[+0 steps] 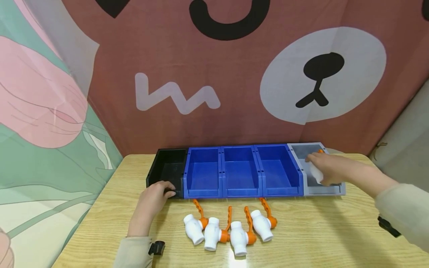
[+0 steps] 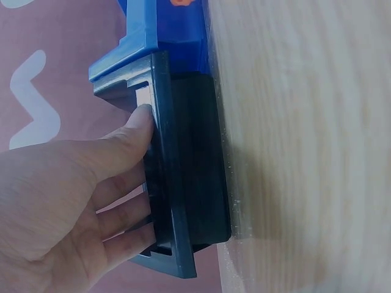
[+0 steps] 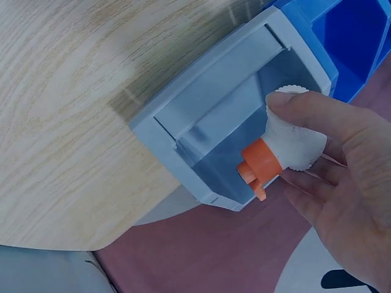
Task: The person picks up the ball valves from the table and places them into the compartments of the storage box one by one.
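Observation:
My right hand (image 1: 330, 167) grips a white plastic ball valve (image 3: 292, 143) with an orange handle (image 3: 261, 160), thumb on one side of its body and fingers on the other. The valve is held over the opening of the grey bin (image 1: 322, 190) at the right end of the row. At the left end, my left hand (image 1: 152, 201) holds the front edge of the black bin (image 2: 198, 165); its thumb lies on the rim, while the other fingertips are partly hidden behind that edge.
Three blue bins (image 1: 242, 191) stand side by side between the black and grey ones. In front of them several white ball valves (image 1: 212, 234) with orange handles lie on the wooden table (image 1: 295, 238). A printed cloth (image 1: 174, 126) hangs behind the bins.

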Tool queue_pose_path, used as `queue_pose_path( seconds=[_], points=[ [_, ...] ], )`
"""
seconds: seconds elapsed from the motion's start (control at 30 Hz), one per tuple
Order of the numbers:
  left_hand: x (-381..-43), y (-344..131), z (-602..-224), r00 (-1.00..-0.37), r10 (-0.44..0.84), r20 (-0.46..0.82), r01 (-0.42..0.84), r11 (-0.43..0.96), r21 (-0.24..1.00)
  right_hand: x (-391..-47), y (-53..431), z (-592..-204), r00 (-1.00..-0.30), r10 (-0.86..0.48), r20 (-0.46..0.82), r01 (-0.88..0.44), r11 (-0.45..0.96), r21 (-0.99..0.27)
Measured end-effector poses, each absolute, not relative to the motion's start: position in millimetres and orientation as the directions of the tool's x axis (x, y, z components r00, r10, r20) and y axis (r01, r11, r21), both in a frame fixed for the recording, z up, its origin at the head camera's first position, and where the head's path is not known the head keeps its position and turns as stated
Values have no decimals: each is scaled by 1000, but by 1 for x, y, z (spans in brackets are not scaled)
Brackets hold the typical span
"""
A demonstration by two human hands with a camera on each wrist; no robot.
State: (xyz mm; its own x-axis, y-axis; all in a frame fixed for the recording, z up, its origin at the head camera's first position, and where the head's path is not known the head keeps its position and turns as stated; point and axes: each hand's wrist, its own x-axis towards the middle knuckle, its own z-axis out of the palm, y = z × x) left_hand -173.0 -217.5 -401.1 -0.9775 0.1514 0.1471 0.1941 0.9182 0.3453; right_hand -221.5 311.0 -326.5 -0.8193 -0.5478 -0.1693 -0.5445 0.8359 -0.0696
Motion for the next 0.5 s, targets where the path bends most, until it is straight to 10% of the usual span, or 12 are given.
queue_pose_path(
  seconds=[0.5],
  points=[
    [-174,-213,-405,-980,148,136,188,914,361,-235,317,-343,-831,-516,-209,-519,854,-45]
  ],
)
